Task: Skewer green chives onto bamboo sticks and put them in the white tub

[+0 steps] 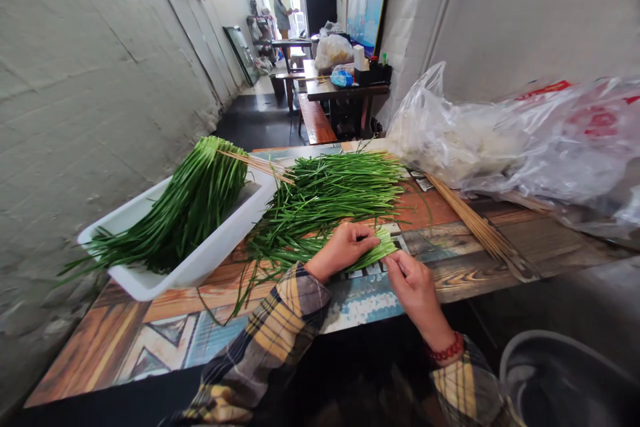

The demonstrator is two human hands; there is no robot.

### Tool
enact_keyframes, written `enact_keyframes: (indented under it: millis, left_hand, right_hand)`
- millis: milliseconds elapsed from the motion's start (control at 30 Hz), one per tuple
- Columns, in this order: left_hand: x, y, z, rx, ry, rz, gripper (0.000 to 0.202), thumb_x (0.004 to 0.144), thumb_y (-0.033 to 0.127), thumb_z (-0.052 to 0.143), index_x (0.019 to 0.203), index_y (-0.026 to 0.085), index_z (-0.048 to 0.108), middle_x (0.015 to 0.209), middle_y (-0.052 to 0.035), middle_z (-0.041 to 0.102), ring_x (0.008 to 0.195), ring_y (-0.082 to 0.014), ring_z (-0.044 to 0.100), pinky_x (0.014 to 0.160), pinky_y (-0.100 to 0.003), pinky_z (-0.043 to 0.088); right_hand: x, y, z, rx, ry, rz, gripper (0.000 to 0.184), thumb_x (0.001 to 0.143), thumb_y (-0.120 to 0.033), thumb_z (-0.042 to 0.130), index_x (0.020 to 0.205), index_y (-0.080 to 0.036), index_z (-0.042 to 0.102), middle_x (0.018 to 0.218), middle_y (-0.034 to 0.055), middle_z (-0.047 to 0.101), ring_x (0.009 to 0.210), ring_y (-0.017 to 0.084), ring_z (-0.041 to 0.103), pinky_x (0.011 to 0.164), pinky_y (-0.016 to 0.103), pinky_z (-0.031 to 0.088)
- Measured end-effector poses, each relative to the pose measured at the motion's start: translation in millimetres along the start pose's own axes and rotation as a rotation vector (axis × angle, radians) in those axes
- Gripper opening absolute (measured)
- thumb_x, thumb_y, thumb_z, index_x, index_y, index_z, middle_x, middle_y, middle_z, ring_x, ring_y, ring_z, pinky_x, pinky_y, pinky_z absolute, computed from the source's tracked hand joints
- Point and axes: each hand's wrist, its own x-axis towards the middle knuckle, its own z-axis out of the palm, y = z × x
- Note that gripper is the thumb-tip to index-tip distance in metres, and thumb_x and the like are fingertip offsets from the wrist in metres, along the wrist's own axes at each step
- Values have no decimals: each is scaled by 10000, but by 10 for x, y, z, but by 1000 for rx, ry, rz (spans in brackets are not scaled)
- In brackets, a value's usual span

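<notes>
My left hand (345,250) is closed over a small bunch of garlic chives (383,243), whose pale cut ends point right. At those ends, the thumb and fingers of my right hand (411,280) are pinched together; what they hold is too small to make out. A loose heap of green chives (345,183) lies on the table just beyond my hands. To the left, a white plastic tray (187,270) holds a thick mass of chives (200,200) with their pale ends raised. Thin bamboo skewers (260,165) stick out from that mass toward the heap.
A bundle of bamboo skewers (465,217) lies on the wood-patterned table (110,340) at right. Behind it sit bulging clear plastic bags (515,140). A grey tub (555,373) stands below right. Farther back are another table (325,88), a bench (316,120) and a person (281,13).
</notes>
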Motion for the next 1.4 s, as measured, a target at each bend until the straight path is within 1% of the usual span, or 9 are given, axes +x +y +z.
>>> enact_keyframes:
  millis: [100, 300, 533, 667, 833, 1067, 1167, 1300, 1400]
  left_hand:
    - [2, 11, 5, 6, -7, -2, 394, 831, 380, 506, 533, 138, 419, 537, 52, 329, 537, -64, 284, 497, -204, 221]
    - [3, 20, -20, 3, -1, 4, 363, 822, 370, 517, 555, 132, 453, 557, 48, 343, 557, -69, 295, 521, -209, 235]
    - [-4, -25, -97, -23, 43, -6, 357, 825, 373, 521, 570, 129, 469, 587, 40, 357, 561, -70, 297, 519, -210, 243]
    - [-9, -22, -65, -43, 15, -11, 381, 823, 380, 526, 547, 134, 434, 563, 48, 323, 546, -64, 271, 505, -205, 226]
    - [-8, -9, 13, -58, -38, -30, 382, 818, 404, 523, 557, 138, 438, 545, 50, 345, 543, -66, 299, 500, -201, 231]
    - [0, -14, -9, 34, -32, -26, 392, 826, 413, 498, 554, 149, 398, 546, 55, 323, 547, -66, 289, 505, -209, 218]
    - [-4, 3, -29, 59, -36, -4, 384, 831, 392, 495, 553, 150, 386, 549, 57, 319, 547, -65, 287, 509, -211, 219]
    - [2, -18, -8, 74, -43, 19, 366, 826, 365, 512, 552, 143, 415, 555, 54, 343, 556, -66, 308, 516, -206, 238]
    - [12, -86, 49, 49, -7, 35, 291, 807, 340, 546, 610, 132, 493, 585, 46, 414, 576, -70, 355, 528, -191, 284]
  right_hand:
    - [11, -1, 3, 35, -22, 34, 314, 926, -395, 430, 691, -211, 528, 567, -23, 536, 528, 137, 504, 549, 252, 353]
    - [16, -23, -16, 143, -61, 76, 340, 921, -412, 444, 667, -208, 540, 492, -43, 494, 471, 124, 492, 529, 244, 371]
    - [-12, -18, -50, 96, -96, 42, 306, 941, -389, 413, 824, -200, 623, 550, -24, 576, 521, 140, 554, 553, 243, 402]
    - [-10, 13, -33, 28, -58, -27, 303, 941, -360, 404, 789, -200, 611, 667, 8, 634, 610, 148, 589, 595, 247, 401]
    - [6, 9, -11, 18, -24, 23, 344, 931, -391, 413, 663, -210, 530, 550, -22, 532, 522, 136, 513, 533, 250, 350]
    - [9, -17, -30, 136, -98, 92, 396, 919, -448, 434, 610, -212, 509, 475, -39, 509, 453, 125, 496, 526, 249, 377]
    - [9, 41, -50, 218, -126, 149, 327, 902, -472, 463, 756, -201, 572, 569, -20, 585, 489, 137, 544, 537, 254, 414]
    - [78, 118, -63, 298, -31, 190, 353, 874, -492, 510, 1037, -180, 539, 719, 13, 635, 622, 166, 598, 608, 273, 461]
    - [173, 99, -18, 298, -28, 172, 383, 857, -514, 526, 1039, -177, 536, 787, 34, 640, 647, 169, 601, 616, 278, 468]
